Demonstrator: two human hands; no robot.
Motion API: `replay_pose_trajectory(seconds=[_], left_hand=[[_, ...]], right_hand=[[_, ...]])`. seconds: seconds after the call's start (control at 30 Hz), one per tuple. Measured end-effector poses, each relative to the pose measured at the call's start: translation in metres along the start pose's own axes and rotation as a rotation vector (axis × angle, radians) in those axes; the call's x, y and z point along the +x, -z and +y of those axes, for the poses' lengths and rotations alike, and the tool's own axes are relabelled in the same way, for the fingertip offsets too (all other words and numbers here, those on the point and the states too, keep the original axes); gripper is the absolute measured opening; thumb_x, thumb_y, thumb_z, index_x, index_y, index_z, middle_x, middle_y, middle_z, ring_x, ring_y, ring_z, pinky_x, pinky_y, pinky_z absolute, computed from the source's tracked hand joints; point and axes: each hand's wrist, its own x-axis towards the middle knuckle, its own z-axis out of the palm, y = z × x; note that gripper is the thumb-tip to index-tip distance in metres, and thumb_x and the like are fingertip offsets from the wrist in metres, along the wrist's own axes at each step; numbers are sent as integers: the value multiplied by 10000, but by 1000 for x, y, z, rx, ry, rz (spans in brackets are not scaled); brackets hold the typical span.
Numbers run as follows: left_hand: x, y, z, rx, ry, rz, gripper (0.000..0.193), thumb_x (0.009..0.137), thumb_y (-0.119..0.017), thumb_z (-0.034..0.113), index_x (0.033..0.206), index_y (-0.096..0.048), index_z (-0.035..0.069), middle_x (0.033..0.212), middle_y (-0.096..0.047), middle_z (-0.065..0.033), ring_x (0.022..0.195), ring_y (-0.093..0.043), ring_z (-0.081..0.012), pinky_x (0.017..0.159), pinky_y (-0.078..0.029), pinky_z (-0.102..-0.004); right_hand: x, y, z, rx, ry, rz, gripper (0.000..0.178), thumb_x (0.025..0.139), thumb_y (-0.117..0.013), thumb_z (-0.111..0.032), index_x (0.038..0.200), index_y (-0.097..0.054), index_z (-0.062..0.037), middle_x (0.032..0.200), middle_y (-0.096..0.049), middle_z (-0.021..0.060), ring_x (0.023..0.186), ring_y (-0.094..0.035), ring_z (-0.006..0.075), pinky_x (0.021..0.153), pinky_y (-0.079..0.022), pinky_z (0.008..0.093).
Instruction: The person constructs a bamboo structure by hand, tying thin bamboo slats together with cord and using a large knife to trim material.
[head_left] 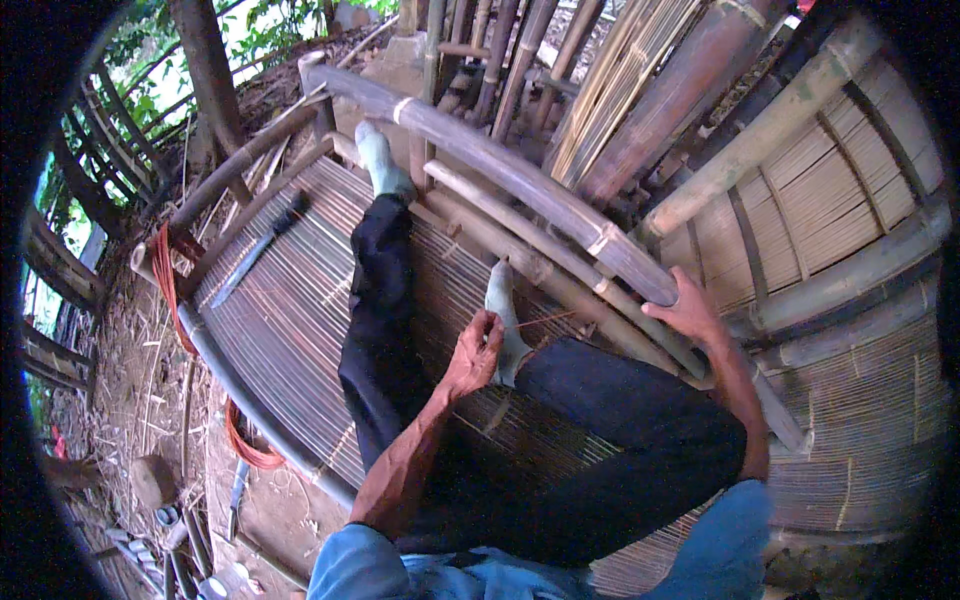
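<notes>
Basically L fingers (489,322) pinch thin strip (546,320), end hidden; R fingers (682,281), part-hid, curl round rail (545,192).

We see the left hand (475,352) pinching a thin strip (547,320); the right hand (690,308) grasps a thick bamboo rail (500,168), and a knife (258,250) lies on slats (275,335).

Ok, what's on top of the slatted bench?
A knife lies on the slats toward the left, and the person's legs stretch across. The left hand holds a thin strip above. Anything beneath the legs is hidden.
</notes>
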Motion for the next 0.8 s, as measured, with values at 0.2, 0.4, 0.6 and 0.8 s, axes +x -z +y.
replay_pose_trajectory(seconds=[0.2, 0.4, 0.6, 0.8], left_hand=[[-13, 41, 12, 49, 76, 122, 320, 985, -494, 321, 1041, -523, 7, 842, -565, -127, 754, -537, -213, 715, -460, -363], [-6, 42, -42, 66, -125, 200, 306, 987, -482, 312, 1033, -511, 11, 845, -569, -158, 783, -566, -228, 726, -466, -386], [3, 32, -46, 84, -127, 223, 249, 968, -489, 240, 1101, -498, 29, 878, -616, -190, 819, -620, -320, 740, -480, -442], [23, 13, -65, 164, -98, 348, 179, 783, -616, 146, 893, -584, 9, 636, -525, -169, 567, -516, -419, 610, -493, -507]], right_hand=[[23, 32, -38, -75, 115, -341, 1051, 719, -669, -702, 1432, -396, 20, 1379, -514, 236, 1299, -481, 344, 1079, -383, 395], [86, 5, -89, 345, 186, -276, 920, 797, -473, -790, 1359, -544, -65, 1345, -569, 184, 1273, -504, 334, 1061, -371, 418], [78, 5, -118, 230, -29, -126, 905, 825, -479, -761, 1317, -566, -6, 1331, -568, 222, 1289, -491, 305, 1062, -359, 399], [115, -38, -66, 420, 387, -70, 583, 1002, -418, -473, 1370, -526, -33, 1342, -589, 109, 1251, -533, 238, 1087, -361, 357]])
